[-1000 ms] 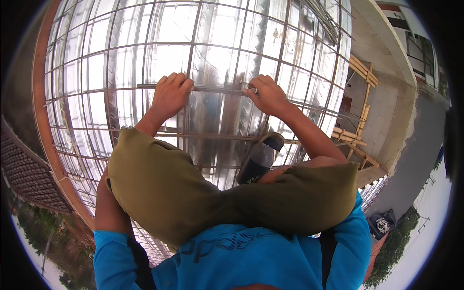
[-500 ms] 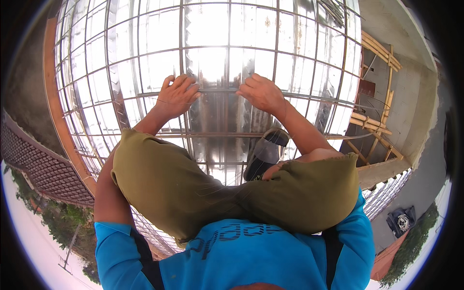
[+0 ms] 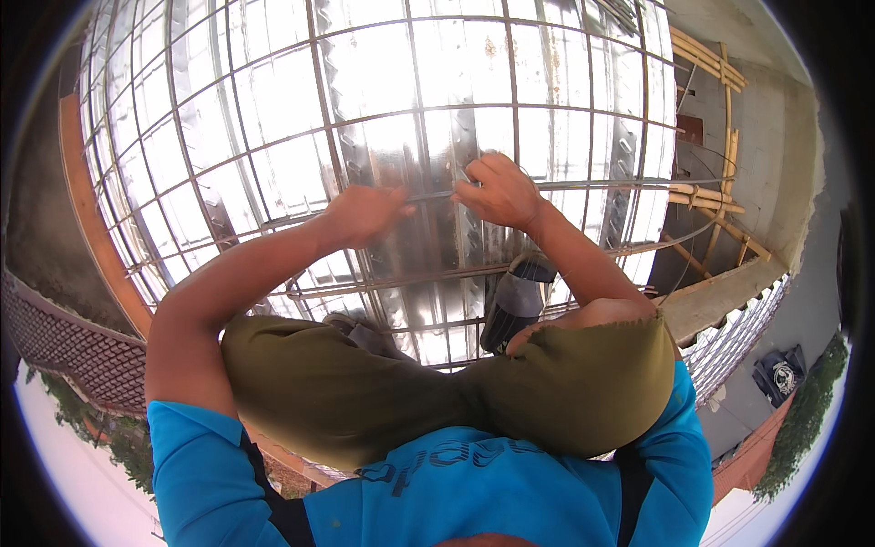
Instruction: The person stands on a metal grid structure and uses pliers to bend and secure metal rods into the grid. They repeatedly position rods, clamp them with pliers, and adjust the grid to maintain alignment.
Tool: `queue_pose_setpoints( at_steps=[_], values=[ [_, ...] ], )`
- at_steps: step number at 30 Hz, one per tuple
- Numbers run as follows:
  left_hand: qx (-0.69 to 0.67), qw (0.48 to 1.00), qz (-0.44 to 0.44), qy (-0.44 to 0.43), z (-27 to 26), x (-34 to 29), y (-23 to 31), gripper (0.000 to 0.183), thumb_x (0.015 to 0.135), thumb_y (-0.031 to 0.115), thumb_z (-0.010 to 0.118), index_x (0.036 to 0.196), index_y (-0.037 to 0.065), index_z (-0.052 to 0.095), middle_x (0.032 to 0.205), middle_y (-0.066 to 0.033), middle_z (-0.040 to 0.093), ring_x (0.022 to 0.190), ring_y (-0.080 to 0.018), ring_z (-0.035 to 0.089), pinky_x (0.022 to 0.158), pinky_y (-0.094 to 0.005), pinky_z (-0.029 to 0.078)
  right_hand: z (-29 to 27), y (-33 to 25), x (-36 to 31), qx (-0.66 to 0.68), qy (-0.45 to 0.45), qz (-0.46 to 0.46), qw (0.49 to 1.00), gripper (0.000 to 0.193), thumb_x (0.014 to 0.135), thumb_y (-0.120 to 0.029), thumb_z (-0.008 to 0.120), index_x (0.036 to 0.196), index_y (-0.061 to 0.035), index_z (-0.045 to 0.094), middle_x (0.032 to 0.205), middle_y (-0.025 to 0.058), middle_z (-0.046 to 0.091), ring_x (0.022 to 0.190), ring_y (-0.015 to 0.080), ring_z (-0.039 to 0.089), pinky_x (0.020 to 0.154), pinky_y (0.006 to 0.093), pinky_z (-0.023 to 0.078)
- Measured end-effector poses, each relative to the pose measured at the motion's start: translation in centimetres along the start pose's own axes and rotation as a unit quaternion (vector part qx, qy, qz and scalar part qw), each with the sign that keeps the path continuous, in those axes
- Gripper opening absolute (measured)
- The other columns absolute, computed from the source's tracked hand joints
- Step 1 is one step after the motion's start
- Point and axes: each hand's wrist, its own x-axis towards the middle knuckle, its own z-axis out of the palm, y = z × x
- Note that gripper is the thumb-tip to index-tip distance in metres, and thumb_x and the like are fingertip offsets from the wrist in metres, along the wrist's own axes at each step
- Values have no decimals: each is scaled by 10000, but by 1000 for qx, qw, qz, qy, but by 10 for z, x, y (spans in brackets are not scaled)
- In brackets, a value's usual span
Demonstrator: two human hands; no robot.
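Note:
I squat over a grid of steel reinforcing bars (image 3: 401,112) laid above shiny corrugated metal decking (image 3: 424,242). One crosswise bar (image 3: 597,184) runs under both hands. My right hand (image 3: 501,190) is closed at this bar, fingers curled and fingertips close together; what they pinch is too small to name. To its left, my left hand (image 3: 365,217) hovers close to the same bar, its fingers smeared by motion. Any thin wire between the hands cannot be made out.
My shoe (image 3: 512,305) rests among the bars. Loose rods (image 3: 620,14) lie at the far right. Beyond the decking's right edge stand bamboo poles (image 3: 730,118) beside a concrete wall (image 3: 775,155). An orange-brown board (image 3: 96,214) borders the left side. A dark bag (image 3: 779,374) lies lower right.
My left hand has moved right and nearer to me, its forearm swinging across the bars. The right hand has shifted slightly right. The view has turned a little, and my left knee has lowered.

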Motion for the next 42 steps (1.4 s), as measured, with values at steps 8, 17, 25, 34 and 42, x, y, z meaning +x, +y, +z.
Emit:
queue_pose_setpoints(
  at_steps=[8, 17, 25, 34, 42],
  values=[
    [19, 997, -71, 4, 0, 0, 9, 518, 1181, 478, 316, 1038, 68, 600, 709, -171, 692, 653, -395, 715, 619, -532, 587, 16, -4, 8, 10, 73, 43, 996, 152, 867, -189, 845, 953, -116, 742, 1068, 79, 669, 937, 265, 652, 823, 415, 532],
    [85, 993, -57, 65, 7, 9, 0, 514, 1170, 505, 316, 1040, 105, 612, 789, -158, 752, 713, -404, 741, 655, -541, 596, -49, 7, -9, 128, 281, 449, 839, 252, 1150, -159, 544, 1098, -2, 733, 767, 43, 597, 708, 117, 547, 658, 321, 466],
    [99, 988, -4, 121, 60, 16, 7, 503, 1160, 471, 355, 1069, 89, 669, 828, -240, 750, 770, -493, 721, 669, -611, 542, -123, -65, -194, 5, 502, 623, 600, 228, 1127, -193, 519, 1261, -38, 619, 835, 154, 662, 793, 304, 661, 789, 452, 529],
    [165, 980, -27, 109, 44, -22, -19, 509, 1158, 472, 346, 1078, 86, 670, 834, -247, 748, 789, -501, 719, 694, -615, 545, 17, -330, -256, 115, 294, 770, 555, 265, 1058, -176, 536, 1259, -55, 658, 1136, 237, 748, 1100, 441, 708, 946, 541, 553],
    [186, 978, -37, 91, 47, -17, -4, 514, 1156, 477, 343, 1086, 87, 670, 842, -250, 749, 805, -501, 722, 709, -614, 549, 119, -423, -251, 158, 273, 822, 475, 384, 947, -30, 542, 1330, -18, 565, 1122, 257, 737, 1062, 484, 704, 909, 572, 545]
  ],
)
